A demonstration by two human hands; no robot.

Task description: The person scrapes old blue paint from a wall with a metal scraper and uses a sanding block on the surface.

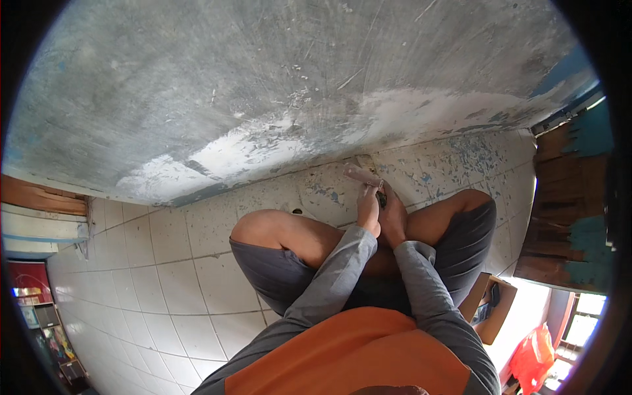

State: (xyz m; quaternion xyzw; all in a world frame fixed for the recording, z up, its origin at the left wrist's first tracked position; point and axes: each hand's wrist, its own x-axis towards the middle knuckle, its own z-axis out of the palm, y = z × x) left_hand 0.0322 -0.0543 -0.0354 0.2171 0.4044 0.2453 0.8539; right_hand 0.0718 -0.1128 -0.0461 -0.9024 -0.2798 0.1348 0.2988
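Note:
My right hand is closed around the dark handle of a hand tool, probably a scraper, whose broad, dusty pinkish plate points up and left. Against the near edge of that plate, my left hand grips with its fingers; their exact hold is partly hidden. Both hands are close together between my crossed legs, just above the tiled floor. Beyond them rises a grey wall, with white patches and scraped marks along its lower part.
Blue-grey paint flakes litter the tiles along the wall. A worn wooden door with peeling teal paint stands right. Behind my right knee is a cardboard box with dark items; a red bag lies farther back. Shelves stand far left.

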